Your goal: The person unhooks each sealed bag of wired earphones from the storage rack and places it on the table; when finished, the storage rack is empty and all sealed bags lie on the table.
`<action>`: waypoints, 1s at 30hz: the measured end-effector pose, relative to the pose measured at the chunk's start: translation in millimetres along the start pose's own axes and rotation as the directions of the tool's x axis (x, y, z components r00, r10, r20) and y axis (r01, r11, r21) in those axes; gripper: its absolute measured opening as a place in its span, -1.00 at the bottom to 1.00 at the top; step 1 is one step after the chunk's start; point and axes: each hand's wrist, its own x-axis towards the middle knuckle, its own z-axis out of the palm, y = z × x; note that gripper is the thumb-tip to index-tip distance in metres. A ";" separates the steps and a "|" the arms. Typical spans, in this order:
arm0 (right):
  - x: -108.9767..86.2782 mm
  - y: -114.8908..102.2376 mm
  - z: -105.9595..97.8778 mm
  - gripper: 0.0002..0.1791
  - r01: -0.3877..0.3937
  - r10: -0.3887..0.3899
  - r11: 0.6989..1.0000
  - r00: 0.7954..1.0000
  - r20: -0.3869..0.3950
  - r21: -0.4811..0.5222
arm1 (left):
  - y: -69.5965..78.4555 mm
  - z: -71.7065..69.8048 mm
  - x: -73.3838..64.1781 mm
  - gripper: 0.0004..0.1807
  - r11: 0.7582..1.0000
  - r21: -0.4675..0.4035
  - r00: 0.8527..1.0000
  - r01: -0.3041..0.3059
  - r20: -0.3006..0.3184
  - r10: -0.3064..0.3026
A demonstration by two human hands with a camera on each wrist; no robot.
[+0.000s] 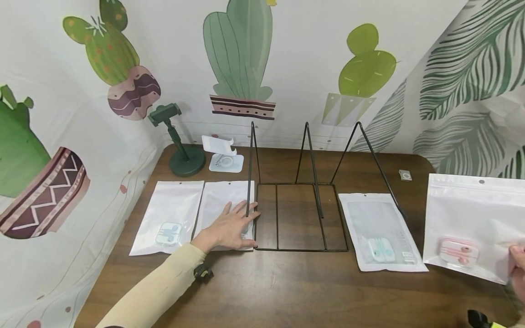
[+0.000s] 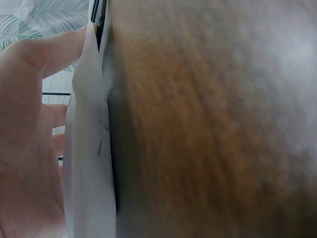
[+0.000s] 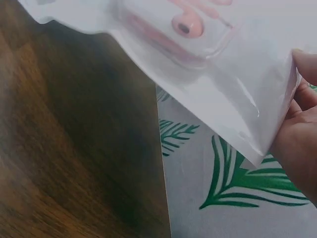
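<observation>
My left hand (image 1: 231, 228) lies spread over a white zip pouch (image 1: 214, 196) on the table. Its fingertips and thumb reach the left edge of a black wire rack (image 1: 277, 216). In the left wrist view the pouch (image 2: 89, 148) is seen edge-on under the palm, with dark wire by the thumb tip. At the far right, my right hand (image 1: 518, 266) pinches the side edge of another white zip pouch (image 1: 459, 214), held up above the table's right side. Pink earphones (image 1: 458, 253) in a clear case show through it. The right wrist view shows thumb and fingers at its corner.
A pouch with blue earphones (image 1: 168, 233) lies at the left, and one with mint earphones (image 1: 381, 250) right of the rack. Behind stand a green phone holder (image 1: 186, 160) and a white folding stand (image 1: 226, 163). A small square object (image 1: 405, 175) sits at back right.
</observation>
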 end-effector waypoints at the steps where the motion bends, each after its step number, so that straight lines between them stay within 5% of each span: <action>1: -0.3 -0.1 -0.5 -0.50 -0.007 0.007 1.000 1.000 -0.007 -0.018 | -0.1 -0.3 0.0 0.00 1.000 0.004 1.000 0.001 0.001 -0.001; 8: 1.1 -5.1 0.5 -0.64 -0.150 0.151 0.988 0.989 -0.005 0.021 | -1.8 -2.5 0.3 0.00 1.000 0.013 1.000 0.002 -0.010 -0.002; 13: 1.5 -5.5 4.4 -0.63 -0.143 0.142 0.988 0.990 -0.021 -0.060 | -1.7 0.0 0.4 0.01 1.000 0.017 1.000 -0.005 -0.005 0.005; 15: 2.5 -4.3 4.9 -0.62 -0.103 0.100 0.980 0.995 -0.026 -0.170 | -1.2 0.4 -0.3 0.01 1.000 0.014 1.000 -0.005 -0.003 0.005; 21: 6.3 -3.8 2.5 -0.57 -0.145 0.129 0.913 0.989 -0.067 -0.383 | -0.6 0.9 -0.1 0.01 1.000 0.013 1.000 0.001 0.002 -0.001; 27: 9.9 -4.8 1.5 -0.51 -0.168 0.136 0.801 0.986 -0.099 -0.574 | -0.5 1.5 0.1 0.00 1.000 0.002 1.000 0.008 0.013 -0.008; 30: 13.7 -1.1 1.9 -0.53 -0.164 0.121 0.836 0.986 -0.116 -0.523 | -0.6 1.0 -0.1 0.00 1.000 -0.002 1.000 0.007 0.005 -0.007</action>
